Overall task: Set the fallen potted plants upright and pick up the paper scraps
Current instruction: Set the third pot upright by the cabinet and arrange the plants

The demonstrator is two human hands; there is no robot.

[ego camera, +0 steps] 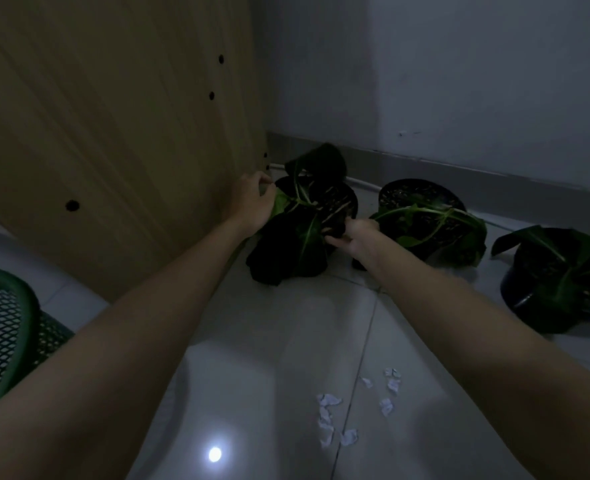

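Note:
Three potted plants in black pots stand in a row along the far wall. On the leftmost pot [342, 199] my left hand [253, 202] grips the left side among the leaves, and my right hand [354, 235] holds the near right rim. This plant's dark leaves [293, 251] droop toward me. The middle potted plant [421, 216] leans with its mouth turned toward me. Near the right edge, the third potted plant [560, 282] also tilts. Several white paper scraps [328, 417] lie on the tile floor close to me, with more scraps [390, 389] to their right.
A tall wooden panel [113, 140] rises on the left, next to the leftmost pot. A green mesh basket [6, 334] stands at the lower left. A grey baseboard [459, 171] runs along the pale wall behind the pots. The room is dim; a light glare [215, 454] shines on the floor.

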